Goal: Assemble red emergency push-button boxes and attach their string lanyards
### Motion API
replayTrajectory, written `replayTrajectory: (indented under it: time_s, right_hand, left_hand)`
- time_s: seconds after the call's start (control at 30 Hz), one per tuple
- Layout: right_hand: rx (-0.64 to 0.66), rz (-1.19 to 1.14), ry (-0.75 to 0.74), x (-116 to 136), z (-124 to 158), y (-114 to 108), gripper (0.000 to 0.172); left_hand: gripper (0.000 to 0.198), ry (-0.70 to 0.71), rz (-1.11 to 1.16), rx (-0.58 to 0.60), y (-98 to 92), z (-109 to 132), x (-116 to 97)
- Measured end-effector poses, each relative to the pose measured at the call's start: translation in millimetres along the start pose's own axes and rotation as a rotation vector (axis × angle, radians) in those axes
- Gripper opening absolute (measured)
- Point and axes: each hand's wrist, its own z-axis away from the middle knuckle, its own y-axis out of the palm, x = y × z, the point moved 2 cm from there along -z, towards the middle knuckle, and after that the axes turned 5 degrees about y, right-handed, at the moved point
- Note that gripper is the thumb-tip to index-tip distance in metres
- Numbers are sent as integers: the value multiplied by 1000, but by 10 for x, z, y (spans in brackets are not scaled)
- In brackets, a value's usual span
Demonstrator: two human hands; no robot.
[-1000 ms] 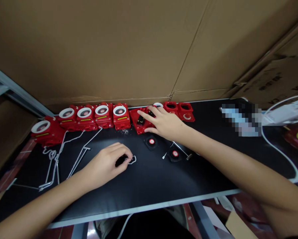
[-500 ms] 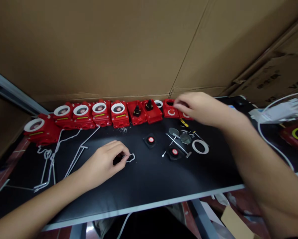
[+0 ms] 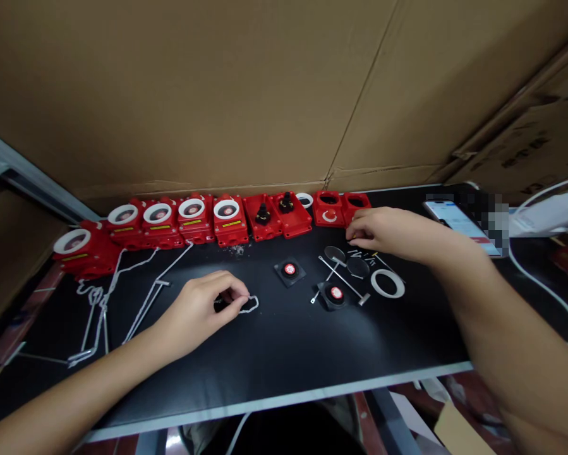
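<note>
My left hand [image 3: 212,303] is closed in a pinch on a loop of thin white cord [image 3: 252,304] just above the black tabletop. My right hand [image 3: 369,229] reaches down in front of the red covers [image 3: 328,218], its thumb and fingers bent together. A bit of yellow shows at its fingertips; I cannot make out what they hold. Near it lie small metal pins [image 3: 354,254], clear round discs [image 3: 358,266], a white ring [image 3: 387,284] and a small metal T-shaped hammer [image 3: 347,282]. Two black square pieces with red-and-white centres, one a push button [image 3: 290,270], lie between my hands.
Several red boxes with white rings [image 3: 227,218] line the back left. Two open red housings [image 3: 293,218] stand beside them. More hammers on white cords [image 3: 144,309] lie at left. A phone [image 3: 464,227] lies at right by a white cable. Cardboard [image 3: 217,95] walls the back.
My right hand has moved down and slightly right, from over the red covers to the tabletop where yellow tags lay. My left hand stays with the cord. The view has shifted slightly.
</note>
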Motion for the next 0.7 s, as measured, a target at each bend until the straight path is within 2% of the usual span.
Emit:
replayTrajectory:
  time_s: [0.2, 0.3, 0.47, 0.57, 0.7]
  right_hand:
    - [23, 87, 37, -22, 44, 43, 17]
    - [123, 89, 78, -23, 76, -13, 15]
    - [270, 31, 192, 3, 106, -51, 21]
    - [304, 27, 256, 18, 109, -39, 18]
    - [325, 55, 290, 66, 100, -41, 20]
  left_hand:
    - [12, 28, -2, -48, -41, -24, 4]
    - [12, 36, -5, -31, -34, -23, -1]
    - [12, 37, 7, -28, -12, -15, -2]
    - [11, -8, 61, -42, -7, -15, 22]
    - [14, -149, 276, -95, -5, -27, 53]
